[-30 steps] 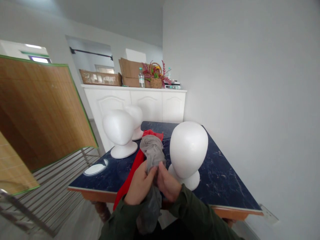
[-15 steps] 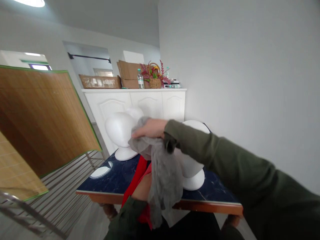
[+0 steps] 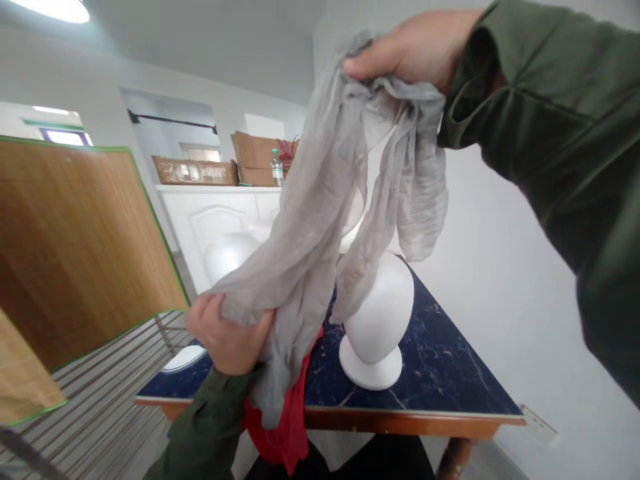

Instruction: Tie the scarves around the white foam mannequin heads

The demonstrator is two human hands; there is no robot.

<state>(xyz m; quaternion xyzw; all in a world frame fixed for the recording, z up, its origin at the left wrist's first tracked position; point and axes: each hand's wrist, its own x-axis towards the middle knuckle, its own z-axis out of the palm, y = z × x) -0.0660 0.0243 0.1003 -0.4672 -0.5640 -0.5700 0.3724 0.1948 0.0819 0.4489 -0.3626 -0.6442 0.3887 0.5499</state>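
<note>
Grey, sheer cloth (image 3: 305,227) spans both hands, up and to the left of the near mannequin head (image 3: 385,307), one loose end hanging across that head's upper left side; whether they touch I cannot tell. Above the near mannequin head, the right hand (image 3: 415,50) is closed over the bunched top of the cloth. Left of it, lower down, the left hand (image 3: 230,333) is half curled, thumb spread from fingers, with cloth in its grasp. Red fabric (image 3: 290,433) hangs below and left of the near mannequin head
</note>
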